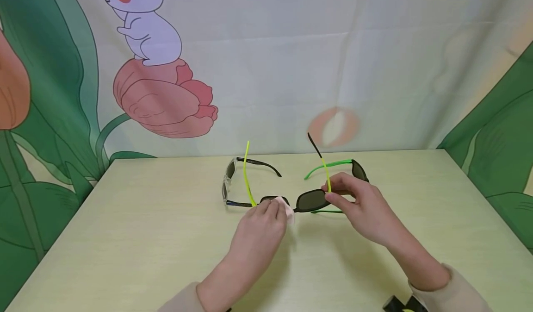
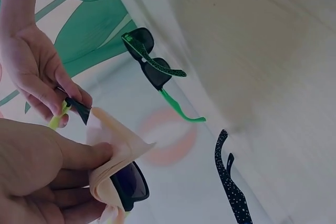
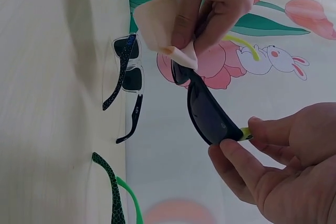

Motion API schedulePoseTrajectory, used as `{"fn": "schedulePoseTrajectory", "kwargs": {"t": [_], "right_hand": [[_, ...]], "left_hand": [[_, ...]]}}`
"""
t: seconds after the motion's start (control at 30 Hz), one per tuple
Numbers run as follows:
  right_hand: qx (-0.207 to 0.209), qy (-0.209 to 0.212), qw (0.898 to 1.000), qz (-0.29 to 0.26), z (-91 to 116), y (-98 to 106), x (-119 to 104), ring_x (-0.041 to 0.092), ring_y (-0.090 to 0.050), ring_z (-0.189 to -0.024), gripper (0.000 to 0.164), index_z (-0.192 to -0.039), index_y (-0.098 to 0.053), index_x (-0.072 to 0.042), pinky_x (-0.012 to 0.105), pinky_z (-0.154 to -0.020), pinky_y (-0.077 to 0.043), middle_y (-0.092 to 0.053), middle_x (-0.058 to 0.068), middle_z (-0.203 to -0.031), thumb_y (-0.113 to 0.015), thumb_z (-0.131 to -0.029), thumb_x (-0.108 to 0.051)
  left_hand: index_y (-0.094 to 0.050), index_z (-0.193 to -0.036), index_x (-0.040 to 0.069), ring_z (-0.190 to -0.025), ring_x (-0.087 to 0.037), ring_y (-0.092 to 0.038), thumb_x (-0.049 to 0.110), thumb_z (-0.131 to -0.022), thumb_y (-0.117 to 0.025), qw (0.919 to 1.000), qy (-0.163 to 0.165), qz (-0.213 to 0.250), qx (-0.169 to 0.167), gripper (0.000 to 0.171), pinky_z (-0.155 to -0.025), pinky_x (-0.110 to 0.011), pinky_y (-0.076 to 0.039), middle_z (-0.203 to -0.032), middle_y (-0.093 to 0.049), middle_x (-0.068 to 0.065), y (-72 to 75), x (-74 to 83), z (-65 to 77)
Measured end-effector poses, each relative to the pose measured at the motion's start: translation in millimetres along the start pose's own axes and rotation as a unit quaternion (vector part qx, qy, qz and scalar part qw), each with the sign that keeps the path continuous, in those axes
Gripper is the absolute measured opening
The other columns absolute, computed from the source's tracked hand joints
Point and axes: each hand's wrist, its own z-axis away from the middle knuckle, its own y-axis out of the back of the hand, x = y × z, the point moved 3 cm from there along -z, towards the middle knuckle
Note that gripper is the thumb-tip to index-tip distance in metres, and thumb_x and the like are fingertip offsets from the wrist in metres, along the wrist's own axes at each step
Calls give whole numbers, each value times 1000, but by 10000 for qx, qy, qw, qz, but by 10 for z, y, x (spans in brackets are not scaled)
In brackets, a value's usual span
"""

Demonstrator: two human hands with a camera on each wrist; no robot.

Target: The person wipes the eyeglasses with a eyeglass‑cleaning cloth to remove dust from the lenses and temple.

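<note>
The left hand (image 1: pixel 260 231) pinches one pink cloth (image 1: pixel 289 213) on yellow-armed sunglasses (image 1: pixel 312 201); the right hand (image 1: pixel 366 205) grips their other end. Behind are two more: clear-framed sunglasses (image 1: pixel 231 169); green-armed sunglasses (image 1: pixel 359 171).

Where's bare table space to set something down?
Bare table: left of the clear-framed sunglasses, and right of the green-armed sunglasses. Crowded: the middle, where the left hand with cloth and right hand hold the yellow-armed sunglasses.

The pale table (image 1: pixel 125 238) bears two pairs of sunglasses (image 1: pixel 231 169).
</note>
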Motion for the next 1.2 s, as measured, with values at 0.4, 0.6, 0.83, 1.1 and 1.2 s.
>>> {"fn": "schedulePoseTrajectory", "kwargs": {"t": [0.4,0.6,0.83,1.1,1.2], "right_hand": [[-143,-328,9993,112,-36,53,34,22,-73,-100,5,-106,-67,-10,44,-85,-57,-74,5,-106,-66,-101,-9],[-63,-96,9980,629,-45,73,0,23,-73,-97,7,-109,-66,-12,43,-78,-55,-76,7,-106,-64,-102,-11],[-81,-4,9949,1004,-72,77,6,23,-69,-94,12,-116,-65,-13,41,-73,-52,-75,7,-104,-61,-105,-14],[-122,45,9932,1156,-89,88,30,20,-60,-82,20,-124,-67,-12,38,-69,-47,-74,7,-103,-57,-107,-13],[-130,55,9927,1195,-99,88,25,20,-59,-80,22,-126,-67,-12,37,-69,-46,-74,7,-103,-56,-106,-11]], "left_hand": [[-73,-93,7,-75,-13,-62,-3,-77,-81,9980,-578,112,222,21,-65,-22,-54,-83,-65,-1,14,69,57],[-73,-89,11,-73,-13,-60,0,-77,-81,9969,-777,42,-104,18,-60,-20,-50,-81,-65,1,26,108,78],[-75,-94,12,-74,-12,-60,1,-77,-81,9950,-983,108,-168,21,-63,-19,-48,-82,-67,3,42,131,84],[-76,-89,16,-74,-13,-58,4,-77,-82,9911,-1286,76,-333,18,-63,-20,-45,-82,-65,3,89,174,117],[-74,-85,18,-73,-12,-56,6,-78,-82,9898,-1363,53,-422,16,-62,-20,-44,-80,-63,4,100,184,128]]}}
